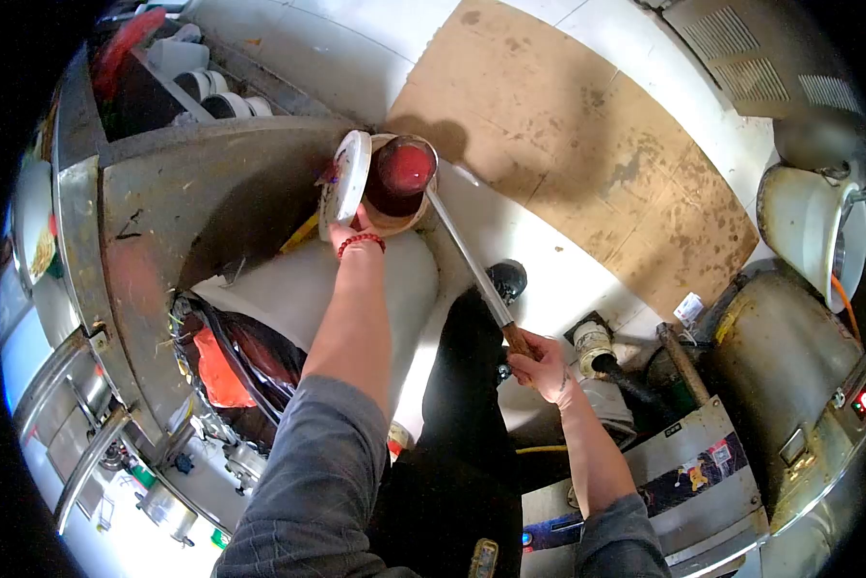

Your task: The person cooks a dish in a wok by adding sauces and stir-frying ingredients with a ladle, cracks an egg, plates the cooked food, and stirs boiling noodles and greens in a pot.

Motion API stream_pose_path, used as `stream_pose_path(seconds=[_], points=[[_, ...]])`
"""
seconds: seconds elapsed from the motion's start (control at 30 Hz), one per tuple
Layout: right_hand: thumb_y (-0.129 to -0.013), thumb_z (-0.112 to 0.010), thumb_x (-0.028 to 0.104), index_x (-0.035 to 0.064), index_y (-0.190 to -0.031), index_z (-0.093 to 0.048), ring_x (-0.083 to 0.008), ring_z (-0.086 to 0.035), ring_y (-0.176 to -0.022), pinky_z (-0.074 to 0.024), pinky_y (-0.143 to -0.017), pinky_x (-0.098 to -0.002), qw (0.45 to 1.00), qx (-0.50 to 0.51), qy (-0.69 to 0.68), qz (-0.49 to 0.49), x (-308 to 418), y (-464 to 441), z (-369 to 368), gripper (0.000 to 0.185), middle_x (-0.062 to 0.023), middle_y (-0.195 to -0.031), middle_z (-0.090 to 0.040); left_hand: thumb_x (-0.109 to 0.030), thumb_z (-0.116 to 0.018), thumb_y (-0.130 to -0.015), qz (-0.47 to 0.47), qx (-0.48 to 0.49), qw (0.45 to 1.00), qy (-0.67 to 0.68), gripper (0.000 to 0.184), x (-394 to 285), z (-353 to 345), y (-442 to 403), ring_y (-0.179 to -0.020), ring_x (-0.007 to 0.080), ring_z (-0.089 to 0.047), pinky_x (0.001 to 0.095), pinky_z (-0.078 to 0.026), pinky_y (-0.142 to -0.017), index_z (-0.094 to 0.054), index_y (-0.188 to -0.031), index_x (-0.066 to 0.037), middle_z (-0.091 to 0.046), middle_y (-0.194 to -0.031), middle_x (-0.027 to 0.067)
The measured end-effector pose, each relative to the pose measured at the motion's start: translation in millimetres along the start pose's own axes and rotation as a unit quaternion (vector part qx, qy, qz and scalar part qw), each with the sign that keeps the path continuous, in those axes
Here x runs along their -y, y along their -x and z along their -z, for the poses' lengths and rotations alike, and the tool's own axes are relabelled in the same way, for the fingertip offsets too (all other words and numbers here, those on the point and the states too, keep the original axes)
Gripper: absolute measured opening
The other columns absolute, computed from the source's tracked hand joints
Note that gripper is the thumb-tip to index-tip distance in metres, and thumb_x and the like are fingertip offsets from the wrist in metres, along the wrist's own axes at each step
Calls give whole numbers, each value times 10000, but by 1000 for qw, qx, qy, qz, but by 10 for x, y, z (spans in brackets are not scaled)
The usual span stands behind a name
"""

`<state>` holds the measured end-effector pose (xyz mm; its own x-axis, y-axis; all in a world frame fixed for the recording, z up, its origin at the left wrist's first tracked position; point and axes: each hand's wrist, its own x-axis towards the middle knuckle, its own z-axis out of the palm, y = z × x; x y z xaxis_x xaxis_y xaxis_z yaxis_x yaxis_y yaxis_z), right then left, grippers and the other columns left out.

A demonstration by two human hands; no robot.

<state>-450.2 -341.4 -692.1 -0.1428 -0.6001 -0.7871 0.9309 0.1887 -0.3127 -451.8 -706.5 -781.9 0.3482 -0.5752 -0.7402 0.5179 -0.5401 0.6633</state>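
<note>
My left hand (352, 229), with a red bead bracelet at the wrist, grips the lower edge of a round white lid (347, 183), which is tilted up at the left side of a bucket (393, 202). My right hand (541, 370) is closed around the wooden end of a long-handled ladle (469, 252). The ladle's metal shaft runs up to its bowl, which is at the bucket's mouth and holds something dark red and shiny. Whether the bowl touches the bucket's contents I cannot tell.
Flattened cardboard (568, 144) covers part of the white floor. A metal cabinet (202, 207) stands left of the bucket. Below it is a bin with a black liner (250, 361). A metal appliance with a red display (865, 400) is at the right.
</note>
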Motion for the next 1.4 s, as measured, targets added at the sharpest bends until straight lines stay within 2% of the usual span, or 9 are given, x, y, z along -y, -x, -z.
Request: stream_pose_path(seconds=[0.3, 0.5, 0.73, 0.83, 0.97, 1.1, 1.17, 1.23, 1.4], points=[[-808, -571, -27, -4, -1246, -451, -80, -402, -506, -316, -431, -230, 997, -13, -78, 7, -251, 52, 156, 454, -15, -697, -480, -266, -412, -914, 13, -22, 997, -74, 397, 308, 247, -82, -930, 274, -572, 302, -584, -664, -449, -1180, 27, -537, -1105, 158], [-807, -587, 11, 1, -1193, -482, -82, -409, -497, -316, -431, -223, 989, -48, -137, 29, -366, 245, 171, 400, -16, -684, -490, -271, -379, -926, 134, -12, 976, -169, 435, 647, 637, -369, -1170, 231, -422, 483, -378, -946, -377, -1299, -48, -424, -1328, 69], [-749, -637, 81, -6, -1133, -498, -92, -429, -472, -336, -416, -226, 988, -108, -86, 63, -567, 2329, -446, 417, -25, -671, -493, -200, -471, -899, 224, 23, 929, -294, 493, 127, 914, 1445, -1133, 306, -410, 465, -427, -872, -294, -1334, -50, -289, -1371, 113], [-734, -659, 77, -40, -1213, -443, -88, -418, -466, -322, -399, -221, 974, -159, -150, 60, -660, 3749, -1083, 539, -50, -729, -504, -154, -460, -901, 215, 232, 837, -446, 427, -32, 1300, 1553, -1090, 319, -423, 448, -426, -874, -335, -1279, -1, -392, -1268, 149], [-732, -631, 0, -83, -1232, -419, -71, -379, -430, -279, -354, -201, 926, -186, -291, 154, -962, 5518, -1962, 549, -87, -704, -497, -170, -544, -861, 241, 302, 820, -422, 332, -553, 1591, 1927, -848, 285, -529, 405, -503, -684, -445, -1123, 7, -506, -963, 126], [-741, -592, -60, -53, -1211, -463, -62, -405, -458, -296, -390, -191, 837, -244, -405, 277, -1446, 6910, -2834, 487, -79, -679, -505, -233, -527, -869, 228, 278, 770, -527, 443, -781, 1765, 1345, -899, 310, -531, 424, -498, -814, -392, -1186, 45, -491, -1009, 189], [-732, -596, -57, -63, -1201, -472, -58, -394, -452, -298, -390, -186, 783, -326, -411, 336, -1738, 7330, -3170, 485, -92, -682, -517, -215, -506, -870, 205, 264, 753, -567, 411, -850, 1916, 1099, -876, 287, -513, 418, -520, -771, -402, -1194, 16, -466, -1016, 181], [-702, -618, -29, -68, -1174, -490, -59, -415, -421, -303, -362, -168, 724, -398, -435, 358, -1887, 7640, -3366, 491, -111, -700, -554, -213, -525, -868, 122, 273, 706, -642, 392, -1295, 1966, 2307, -846, 275, -508, 413, -527, -727, -420, -1174, 8, -461, -981, 165], [-714, -629, 38, -60, -1083, -536, -71, -417, -394, -315, -349, -172, 619, -592, -388, 341, -1983, 7743, -3139, 393, -67, -661, -547, -193, -549, -863, 135, 255, 730, -620, 295, -1236, 2085, 2398, -800, 255, -512, 398, -510, -712, -484, -1068, 8, -486, -862, 123]])
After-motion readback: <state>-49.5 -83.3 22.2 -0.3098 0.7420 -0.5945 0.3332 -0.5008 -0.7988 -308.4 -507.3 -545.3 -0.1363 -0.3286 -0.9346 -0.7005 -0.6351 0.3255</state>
